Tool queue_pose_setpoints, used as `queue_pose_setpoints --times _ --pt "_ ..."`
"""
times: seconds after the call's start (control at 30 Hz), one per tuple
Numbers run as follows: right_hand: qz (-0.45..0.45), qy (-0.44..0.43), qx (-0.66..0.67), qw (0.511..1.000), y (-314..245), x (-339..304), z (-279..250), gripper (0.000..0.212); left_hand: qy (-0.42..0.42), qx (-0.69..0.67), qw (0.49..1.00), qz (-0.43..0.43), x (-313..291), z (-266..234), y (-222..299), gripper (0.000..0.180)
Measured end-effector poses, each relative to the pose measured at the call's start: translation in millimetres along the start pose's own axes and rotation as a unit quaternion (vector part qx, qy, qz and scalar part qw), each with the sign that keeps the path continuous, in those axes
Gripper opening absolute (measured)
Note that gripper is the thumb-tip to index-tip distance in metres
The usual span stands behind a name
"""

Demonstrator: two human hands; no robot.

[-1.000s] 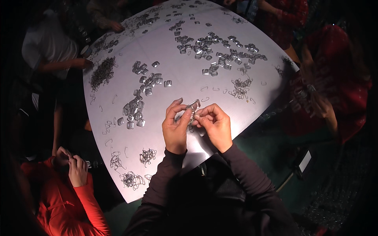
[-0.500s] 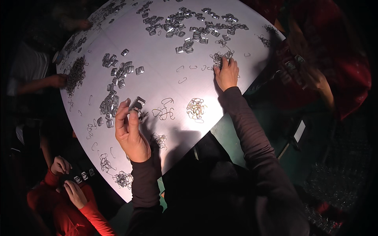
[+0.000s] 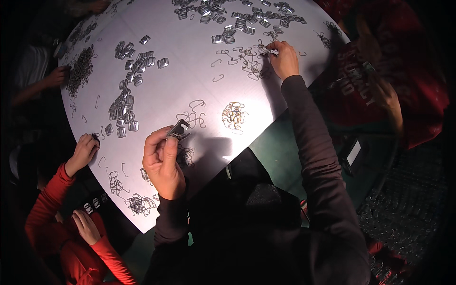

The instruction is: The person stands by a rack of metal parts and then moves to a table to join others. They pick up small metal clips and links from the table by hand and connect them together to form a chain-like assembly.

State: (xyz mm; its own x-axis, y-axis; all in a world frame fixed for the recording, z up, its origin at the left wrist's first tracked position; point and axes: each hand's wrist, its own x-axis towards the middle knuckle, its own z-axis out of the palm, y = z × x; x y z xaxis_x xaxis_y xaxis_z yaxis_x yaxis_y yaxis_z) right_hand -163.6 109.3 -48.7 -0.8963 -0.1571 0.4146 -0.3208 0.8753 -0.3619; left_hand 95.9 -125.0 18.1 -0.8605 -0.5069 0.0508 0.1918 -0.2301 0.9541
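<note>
My left hand (image 3: pixel 164 164) pinches a shiny metal buckle (image 3: pixel 179 128) with a rectangular cutout between thumb and fingers, held above the near part of the white table (image 3: pixel 199 88). Thin wire ends show just under the buckle; whether they belong to it I cannot tell. Farther out on the right, my right hand (image 3: pixel 284 61) has its thumb and forefinger closed on a small bent wire hook at the edge of a loose spread of wire hooks (image 3: pixel 249 61). A heap of brassy wire hooks (image 3: pixel 233 116) lies between my hands, with a few loose hooks (image 3: pixel 197 116) left of it.
Shiny buckles lie in a left cluster (image 3: pixel 124 107) and a far cluster (image 3: pixel 244 20). More wire hooks form a dark heap (image 3: pixel 80 71) and a near heap (image 3: pixel 140 204). Red-sleeved hands (image 3: pixel 84 151) work at the left edge; another person's hand (image 3: pixel 385 92) is at right.
My right hand has risen slightly from the wire hooks, which are now spread wider. My left hand has tilted the buckle. A red-sleeved person's hand has reached onto the table's left edge.
</note>
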Motion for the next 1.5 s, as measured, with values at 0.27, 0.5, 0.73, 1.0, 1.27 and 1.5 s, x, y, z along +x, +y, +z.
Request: queue_pose_setpoints --times 0.27,0.5,0.73,1.0,1.27,1.5 --pt "-0.068 -0.158 0.092 0.981 -69 -24 30 0.014 0.004 0.020 1.000 -0.002 -1 0 4 0.016" --pt "-0.112 -0.061 0.039 0.991 -73 0 69 0.015 0.026 0.021 0.999 -0.007 -4 -6 11 0.015" --pt "-0.127 -0.228 -0.046 0.964 -90 20 75 0.025 0.019 0.044 0.998 -0.031 -3 -9 6 0.015" --pt "0.213 -0.394 0.613 0.651 -103 -32 -21 0.015 -0.017 0.102 0.995 -0.004 15 2 -26 0.017" --pt "0.203 -0.274 0.606 0.719 -145 -84 -101 0.015 -0.027 0.177 0.981 0.077 20 29 -33 0.015" --pt "0.115 -0.178 0.546 0.810 -137 -87 -96 0.013 -0.036 0.265 0.951 0.153 19 50 -23 0.014"
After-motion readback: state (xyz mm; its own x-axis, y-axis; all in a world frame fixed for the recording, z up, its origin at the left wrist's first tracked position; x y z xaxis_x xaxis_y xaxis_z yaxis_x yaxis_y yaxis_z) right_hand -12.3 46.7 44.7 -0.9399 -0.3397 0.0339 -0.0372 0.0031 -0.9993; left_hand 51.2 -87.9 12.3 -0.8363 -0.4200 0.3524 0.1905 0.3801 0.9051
